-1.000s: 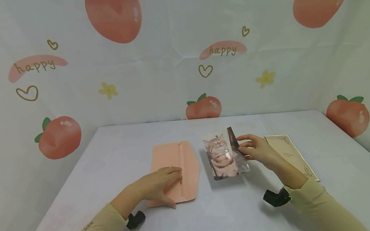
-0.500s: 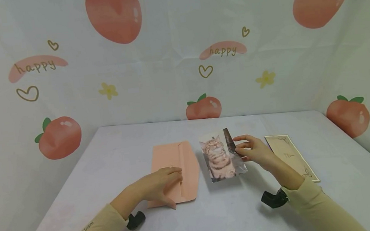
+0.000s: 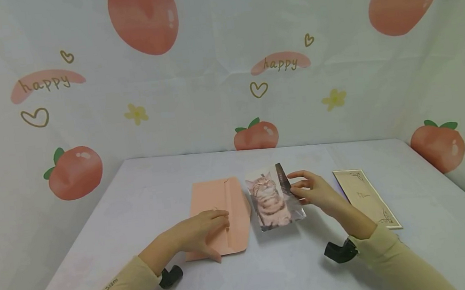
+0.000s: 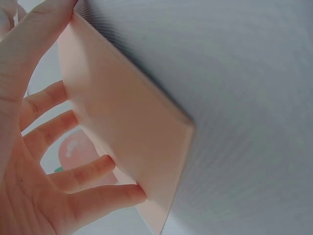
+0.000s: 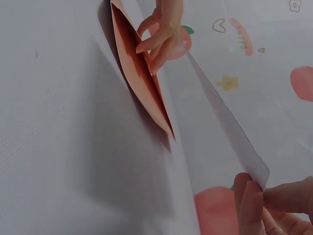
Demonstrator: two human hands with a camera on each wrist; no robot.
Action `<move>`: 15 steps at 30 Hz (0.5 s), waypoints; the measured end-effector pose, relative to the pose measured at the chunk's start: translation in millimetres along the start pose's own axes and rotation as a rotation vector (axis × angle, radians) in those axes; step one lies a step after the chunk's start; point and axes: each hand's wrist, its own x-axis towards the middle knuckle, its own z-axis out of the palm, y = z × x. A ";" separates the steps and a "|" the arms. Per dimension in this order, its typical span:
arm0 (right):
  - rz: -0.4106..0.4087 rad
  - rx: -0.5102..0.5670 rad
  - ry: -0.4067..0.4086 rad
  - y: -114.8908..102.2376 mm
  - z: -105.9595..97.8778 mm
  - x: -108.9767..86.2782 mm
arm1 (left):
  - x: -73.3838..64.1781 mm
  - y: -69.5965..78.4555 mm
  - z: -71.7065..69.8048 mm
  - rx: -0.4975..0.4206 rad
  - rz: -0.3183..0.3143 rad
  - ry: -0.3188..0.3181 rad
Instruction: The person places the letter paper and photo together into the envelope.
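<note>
A pink envelope (image 3: 210, 195) lies on the white table, its flap side facing right. My left hand (image 3: 200, 227) rests on it with fingers spread; in the left wrist view the fingertips touch its surface and the thumb lies at its edge. The envelope's mouth (image 5: 142, 76) gapes in the right wrist view. My right hand (image 3: 316, 193) pinches the right edge of a glossy card with a cat picture (image 3: 270, 200), tilted above the table just right of the envelope. Seen from the right wrist, the card (image 5: 225, 117) appears nearly edge-on, apart from the envelope.
A beige printed card with a decorated border (image 3: 367, 194) lies flat on the table (image 3: 309, 269) at the right, beyond my right wrist. Behind the table hangs a white cloth (image 3: 193, 97) with fruit prints.
My right hand has moved left, carrying the cat card closer to the envelope's flap. My left hand and the envelope have stayed in place.
</note>
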 end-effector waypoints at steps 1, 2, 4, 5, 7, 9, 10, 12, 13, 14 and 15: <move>-0.004 0.004 -0.004 0.1 0.7 0.3 | 0.0 0.0 0.0 0.002 -0.001 0.000; -0.008 0.011 -0.010 0.2 1.5 0.6 | 0.0 0.0 0.0 0.004 -0.002 -0.001; -0.016 0.020 -0.018 0.7 3.1 1.4 | 0.1 0.3 -0.1 0.010 -0.002 -0.001; -0.019 0.023 -0.020 0.9 3.8 1.8 | 0.2 0.4 -0.1 0.014 -0.002 -0.001; -0.024 0.027 -0.024 0.9 5.4 2.5 | 0.5 0.5 0.0 0.023 -0.001 0.000; -0.022 0.027 -0.023 0.8 6.9 3.1 | 0.8 0.7 0.0 0.030 0.001 -0.001; -0.022 0.025 -0.023 0.7 7.6 3.4 | 1.0 0.6 -0.1 0.032 0.002 -0.002; -0.018 0.020 -0.021 0.4 8.9 3.8 | 1.2 0.5 0.0 0.033 0.002 -0.004; -0.017 0.016 -0.019 0.2 9.6 4.0 | 1.2 0.4 -0.1 0.032 0.000 -0.006; -0.016 0.013 -0.018 0.3 10.2 4.3 | 1.3 0.2 0.0 0.032 0.000 -0.007; -0.015 0.010 -0.017 0.4 10.9 4.6 | 1.3 0.0 0.2 0.031 -0.001 -0.007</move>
